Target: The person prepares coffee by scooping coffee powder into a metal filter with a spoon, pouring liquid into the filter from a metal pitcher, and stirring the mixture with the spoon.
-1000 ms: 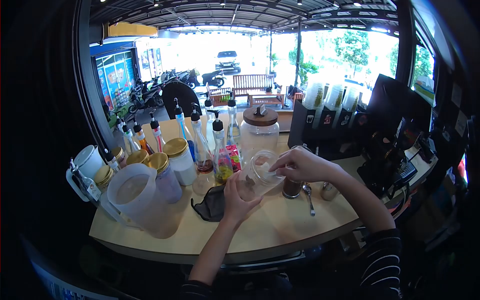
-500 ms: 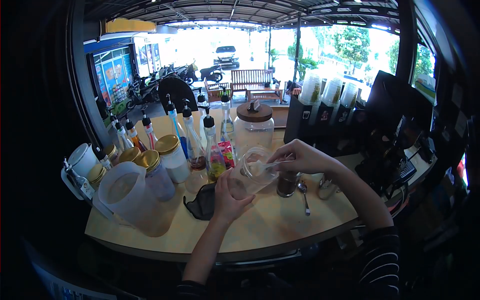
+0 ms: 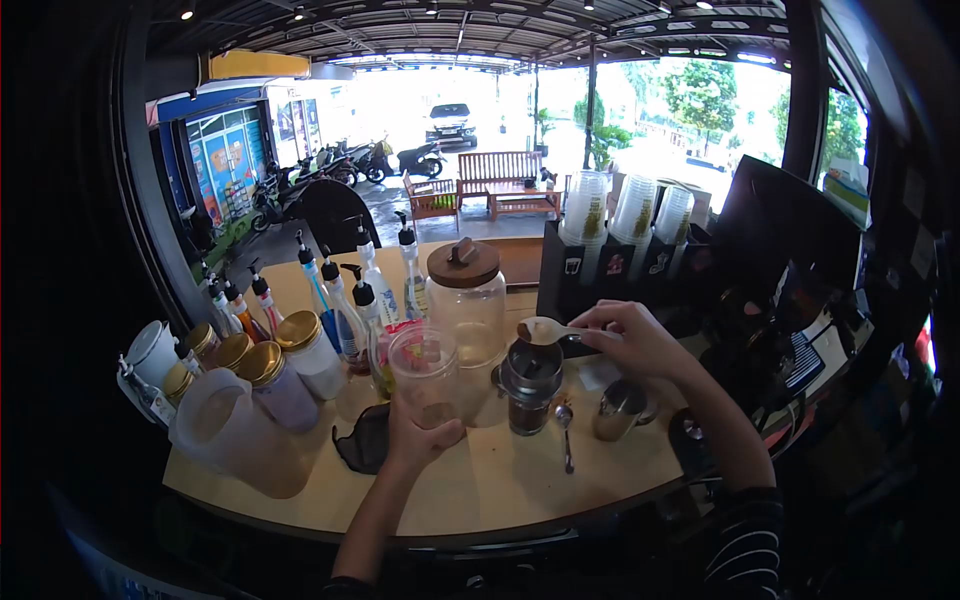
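My left hand (image 3: 418,440) is wrapped round the lower part of a clear jar (image 3: 424,362), which stands nearly upright without a lid. Between the fingers of my right hand (image 3: 635,338) is a pale plastic spoon (image 3: 548,331), with some brown powder at its bowl. That spoon hovers over the mouth of a metal drip filter (image 3: 531,374). Under the filter is a glass (image 3: 527,416) with dark contents. A metal spoon (image 3: 566,440) lies on the counter to the right of the glass, and a metal cup (image 3: 618,412) stands beyond it.
Pump bottles (image 3: 335,300) and gold-lidded jars (image 3: 300,345) crowd the left side, near a frosted pitcher (image 3: 225,435). A wooden-lidded jar (image 3: 465,315) stands behind the filter. Black cloth (image 3: 360,440) lies left of my left hand. Stacked cups (image 3: 632,215) fill a black holder.
The pale spoon has come out of the clear jar and moved right, over the filter. My left hand has shifted left and turned the jar more upright. The camera view has shifted too.
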A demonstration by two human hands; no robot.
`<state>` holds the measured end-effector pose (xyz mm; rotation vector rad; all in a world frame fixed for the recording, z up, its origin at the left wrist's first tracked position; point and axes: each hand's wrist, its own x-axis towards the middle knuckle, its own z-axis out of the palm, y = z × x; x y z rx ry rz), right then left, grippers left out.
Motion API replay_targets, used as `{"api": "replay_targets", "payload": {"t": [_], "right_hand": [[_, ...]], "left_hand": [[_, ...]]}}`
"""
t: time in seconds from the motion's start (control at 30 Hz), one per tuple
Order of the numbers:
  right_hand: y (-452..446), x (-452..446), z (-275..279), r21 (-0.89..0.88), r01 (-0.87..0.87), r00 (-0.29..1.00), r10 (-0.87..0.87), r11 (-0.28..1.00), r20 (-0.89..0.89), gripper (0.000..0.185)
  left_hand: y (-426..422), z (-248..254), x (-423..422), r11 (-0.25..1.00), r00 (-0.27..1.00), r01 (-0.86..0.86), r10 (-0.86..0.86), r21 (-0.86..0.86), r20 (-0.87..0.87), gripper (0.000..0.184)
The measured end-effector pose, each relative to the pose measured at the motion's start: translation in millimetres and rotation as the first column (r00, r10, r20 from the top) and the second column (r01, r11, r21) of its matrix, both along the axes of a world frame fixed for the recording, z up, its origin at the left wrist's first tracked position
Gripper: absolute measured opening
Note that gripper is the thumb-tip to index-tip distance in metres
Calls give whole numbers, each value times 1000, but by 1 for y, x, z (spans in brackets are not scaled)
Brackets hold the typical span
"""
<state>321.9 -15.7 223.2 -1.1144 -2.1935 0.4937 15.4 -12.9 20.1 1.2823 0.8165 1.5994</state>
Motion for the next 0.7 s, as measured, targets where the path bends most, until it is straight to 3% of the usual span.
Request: {"api": "replay_targets", "payload": {"t": [0.23, 0.4, 0.7], "right_hand": [[-5, 23, -23, 67, 118, 993, -118, 991, -10, 22], [-1, 24, -44, 99, 137, 990, -134, 986, -39, 21], [8, 20, -57, 203, 131, 991, -127, 970, -32, 24]], "left_hand": [[16, -18, 10, 991, 995, -103, 101, 82, 24, 95], [26, -26, -1, 983, 986, -115, 130, 141, -106, 101], [33, -40, -8, 971, 934, -213, 235, 107, -269, 98]]}}
